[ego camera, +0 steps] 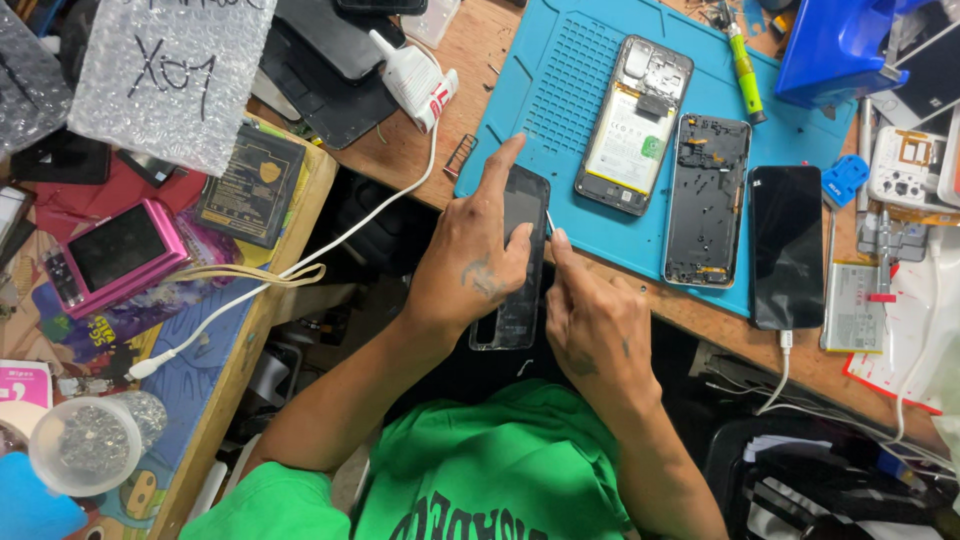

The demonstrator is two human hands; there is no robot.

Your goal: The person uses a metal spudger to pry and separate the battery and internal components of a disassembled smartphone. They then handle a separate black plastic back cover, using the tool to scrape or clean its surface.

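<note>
My left hand [478,262] grips a dark, see-through phone panel [516,300] from the left, index finger stretched up along its top edge. My right hand [592,322] is closed on a thin pointed tool [549,219] whose tip touches the panel's upper right edge. Both hands hover over the gap in front of the blue work mat [560,80]. On the mat lie an opened phone with its battery showing [632,125] and a dark phone frame [707,198].
A black phone [787,245] on a white cable lies at the mat's right edge. A green-handled screwdriver [744,70] and blue box [835,45] sit farther back. Left bench holds a pink device [115,255], a bubble-wrap bag [165,75], a white cable [300,265] and a clear cup [90,445].
</note>
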